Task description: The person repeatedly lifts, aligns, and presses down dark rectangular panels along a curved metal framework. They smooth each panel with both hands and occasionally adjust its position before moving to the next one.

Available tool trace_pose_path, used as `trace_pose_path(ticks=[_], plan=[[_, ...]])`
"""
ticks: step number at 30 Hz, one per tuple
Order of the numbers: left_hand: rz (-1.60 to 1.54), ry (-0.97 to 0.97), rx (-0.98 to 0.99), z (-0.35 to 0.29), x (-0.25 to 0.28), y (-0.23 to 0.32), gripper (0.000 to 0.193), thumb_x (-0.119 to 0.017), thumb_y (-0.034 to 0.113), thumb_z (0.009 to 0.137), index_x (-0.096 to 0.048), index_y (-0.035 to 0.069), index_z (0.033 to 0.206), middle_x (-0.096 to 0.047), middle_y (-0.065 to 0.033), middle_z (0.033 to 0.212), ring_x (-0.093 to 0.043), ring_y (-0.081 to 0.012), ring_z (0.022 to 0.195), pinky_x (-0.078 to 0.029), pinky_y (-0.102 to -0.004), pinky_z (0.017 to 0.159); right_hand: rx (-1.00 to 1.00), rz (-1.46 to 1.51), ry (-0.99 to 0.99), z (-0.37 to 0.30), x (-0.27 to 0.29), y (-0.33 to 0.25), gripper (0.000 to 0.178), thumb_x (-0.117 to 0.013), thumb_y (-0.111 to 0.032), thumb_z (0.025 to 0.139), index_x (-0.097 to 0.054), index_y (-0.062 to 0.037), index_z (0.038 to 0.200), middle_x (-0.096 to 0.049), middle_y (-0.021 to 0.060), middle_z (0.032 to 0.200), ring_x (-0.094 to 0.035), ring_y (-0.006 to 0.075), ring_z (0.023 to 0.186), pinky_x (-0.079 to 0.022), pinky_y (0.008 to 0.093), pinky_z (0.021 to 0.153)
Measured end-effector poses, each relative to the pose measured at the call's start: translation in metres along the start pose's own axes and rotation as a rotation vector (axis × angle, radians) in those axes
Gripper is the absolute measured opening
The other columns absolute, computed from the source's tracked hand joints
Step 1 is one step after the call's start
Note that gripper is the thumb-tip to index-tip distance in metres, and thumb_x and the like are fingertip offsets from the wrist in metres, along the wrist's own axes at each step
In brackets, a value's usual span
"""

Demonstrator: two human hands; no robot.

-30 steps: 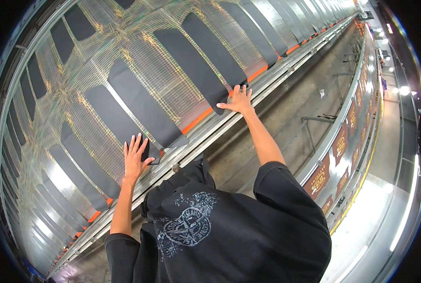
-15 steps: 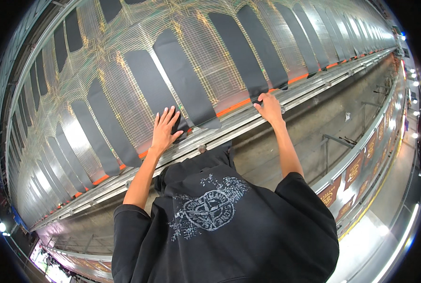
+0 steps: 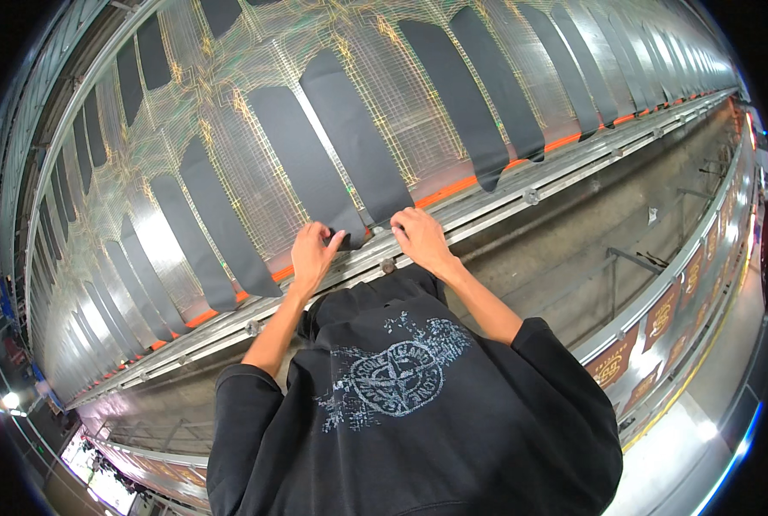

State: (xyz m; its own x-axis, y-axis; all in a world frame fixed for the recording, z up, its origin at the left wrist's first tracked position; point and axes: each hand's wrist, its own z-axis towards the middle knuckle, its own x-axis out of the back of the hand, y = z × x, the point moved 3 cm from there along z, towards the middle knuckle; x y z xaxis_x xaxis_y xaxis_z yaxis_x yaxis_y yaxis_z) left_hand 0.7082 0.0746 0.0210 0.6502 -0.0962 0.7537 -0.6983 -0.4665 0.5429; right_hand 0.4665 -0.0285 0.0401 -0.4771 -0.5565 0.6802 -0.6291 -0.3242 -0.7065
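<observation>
A long metal table slopes across the view, with dark grey fabric panels laid on it in pairs. Just in front of me lie a left fabric panel [image 3: 293,155] and a right fabric panel [image 3: 354,129], with a narrow bare strip between them. My left hand [image 3: 315,256] is closed on the near end of the left panel, whose edge is curled up by the thumb. At the lower corner of the right panel, my right hand [image 3: 422,241] has its fingers bent in a pinch; the fingertips partly hide the fabric there.
Thin yellow and green lines cover the metal tabletop [image 3: 255,193]. An orange strip [image 3: 444,191] follows its near edge, beside a metal rail [image 3: 487,215]. More fabric panels [image 3: 453,95] lie on both sides. A concrete floor [image 3: 564,236] and metal brackets [image 3: 638,256] show below the rail.
My right hand has left the panel farther right and come left to the corner of the near pair. My left hand has gone from spread flat to gripping the left panel's end.
</observation>
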Motion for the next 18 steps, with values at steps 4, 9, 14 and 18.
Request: trace_pose_path(ticks=[4,9,14,18], plan=[[-0.26,0.248,0.165,-0.033,-0.022,-0.03,0.042,-0.083,0.035,0.089,-0.065,0.001,0.105,-0.071,-0.011,0.088,-0.065,-0.0242,0.084,-0.053,-0.0362,0.079,0.28,-0.165,0.086,0.009,-0.021,-0.012,0.018,-0.072,-0.006,0.083,-0.067,-0.0076,0.1,-0.062,0.0086,0.098,-0.059,0.0285,0.101,-0.047,0.0414,0.089],[-0.591,0.373,0.184,-0.038,-0.04,-0.054,0.056,-0.082,0.032,0.092,-0.061,-0.004,0.129,-0.075,-0.0159,0.103,-0.072,-0.0212,0.094,-0.055,-0.0343,0.087,0.286,-0.34,-0.01,0.041,-0.058,0.003,0.011,-0.062,-0.024,0.087,-0.069,-0.0167,0.091,-0.065,0.0066,0.097,-0.063,0.0279,0.094,-0.052,0.0445,0.078],[0.136,0.33,-0.134,-0.048,-0.037,-0.041,0.036,-0.08,0.032,0.088,-0.071,0.002,0.105,-0.064,-0.0162,0.098,-0.058,-0.0387,0.095,-0.046,-0.0497,0.086,0.4,-0.581,-0.028,0.025,-0.089,0.027,0.008,-0.063,-0.02,0.086,-0.066,-0.0134,0.087,-0.061,0.0057,0.091,-0.06,0.0235,0.097,-0.046,0.0385,0.083],[-0.007,0.325,-0.306,-0.053,-0.024,-0.025,0.039,-0.08,0.026,0.089,-0.062,-0.001,0.11,-0.061,-0.0171,0.104,-0.058,-0.0385,0.099,-0.046,-0.0495,0.089,0.352,-0.344,-0.191,0.013,-0.075,0.01,0.02,-0.068,-0.016,0.082,-0.069,-0.0073,0.1,-0.063,0.0104,0.11,-0.056,0.0299,0.118,-0.043,0.0532,0.098]])
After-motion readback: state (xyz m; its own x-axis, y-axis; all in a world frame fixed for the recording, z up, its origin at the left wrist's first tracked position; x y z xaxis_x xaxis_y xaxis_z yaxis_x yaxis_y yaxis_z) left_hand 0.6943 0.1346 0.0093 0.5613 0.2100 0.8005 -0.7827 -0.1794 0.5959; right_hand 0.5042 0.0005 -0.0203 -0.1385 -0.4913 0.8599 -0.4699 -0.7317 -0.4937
